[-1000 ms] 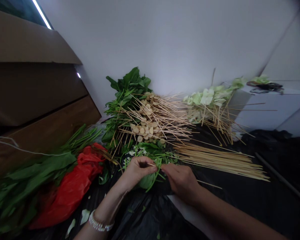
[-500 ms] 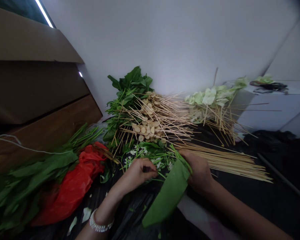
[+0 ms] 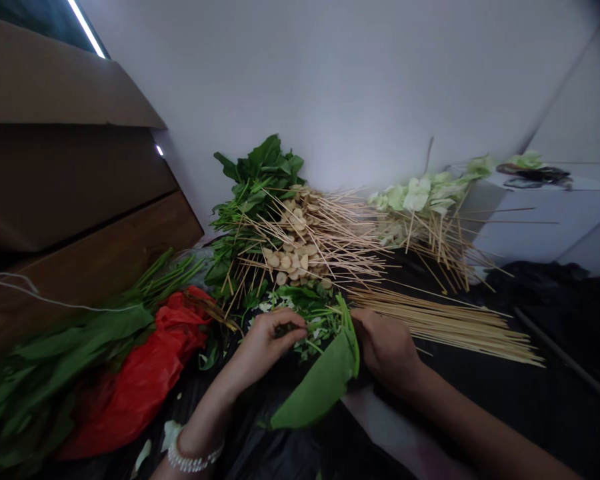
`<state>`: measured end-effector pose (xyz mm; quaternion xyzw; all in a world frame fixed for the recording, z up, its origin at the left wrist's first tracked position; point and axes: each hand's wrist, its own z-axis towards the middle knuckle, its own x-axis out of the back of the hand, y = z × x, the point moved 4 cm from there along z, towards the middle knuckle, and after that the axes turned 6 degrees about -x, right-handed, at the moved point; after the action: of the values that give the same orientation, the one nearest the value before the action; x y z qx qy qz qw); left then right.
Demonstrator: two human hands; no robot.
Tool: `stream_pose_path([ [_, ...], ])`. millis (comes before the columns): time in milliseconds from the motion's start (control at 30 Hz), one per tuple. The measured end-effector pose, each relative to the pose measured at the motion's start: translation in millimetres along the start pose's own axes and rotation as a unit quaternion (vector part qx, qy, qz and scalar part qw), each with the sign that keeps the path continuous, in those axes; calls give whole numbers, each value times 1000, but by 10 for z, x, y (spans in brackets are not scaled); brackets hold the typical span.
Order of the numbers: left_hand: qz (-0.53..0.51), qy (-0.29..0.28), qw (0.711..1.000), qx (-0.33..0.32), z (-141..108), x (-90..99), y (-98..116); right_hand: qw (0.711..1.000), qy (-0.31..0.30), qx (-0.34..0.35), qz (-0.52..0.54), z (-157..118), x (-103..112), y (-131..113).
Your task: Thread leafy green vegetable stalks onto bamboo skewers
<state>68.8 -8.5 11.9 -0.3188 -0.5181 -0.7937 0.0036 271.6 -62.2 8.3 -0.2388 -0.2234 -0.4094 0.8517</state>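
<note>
The right hand (image 3: 387,347) has its grip closed on the folded green stems (image 3: 349,337), and the broad green leaf (image 3: 313,390) is hanging from them, below the grip and to its left side. The left hand (image 3: 265,347) is beside it, apart from the leaf; its thumb and fingers are curved in a narrow shape, but I cannot tell if something small is between them. Also I cannot tell if the right grip has a stick inside.

Just behind the two grips lie small green and white pieces (image 3: 313,347). To the right of the right grip is the bundle of bare sticks (image 3: 470,327), and farther behind are pale round slices (image 3: 293,260) with many sticks. The red bag (image 3: 140,380) is well to the left of the left grip.

For handling it well, I think the pinch should be on the firm stems, because the soft leaf may tear easily. The fold seems better kept tight and even, with light pressure, so that no stem slips out. The left grip could support the loose leaf, with fingertips away from any stick point.
</note>
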Motion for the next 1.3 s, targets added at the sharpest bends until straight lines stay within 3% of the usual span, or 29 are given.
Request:
stream_pose_path([
  [100,-128,106,984,67,4,75,-78,1000,-2,19,-1,-12,-23,-40],
  [233,-264,146,946,119,-11,17,-202,999,-32,35,11,-37,-82,-93],
  [633,-313,146,926,153,-17,-66,-174,997,-74,30,2,-82,-170,-85],
  [1300,-291,94,933,188,-22,-133,-187,995,-100,17,2,-161,-261,-133],
])
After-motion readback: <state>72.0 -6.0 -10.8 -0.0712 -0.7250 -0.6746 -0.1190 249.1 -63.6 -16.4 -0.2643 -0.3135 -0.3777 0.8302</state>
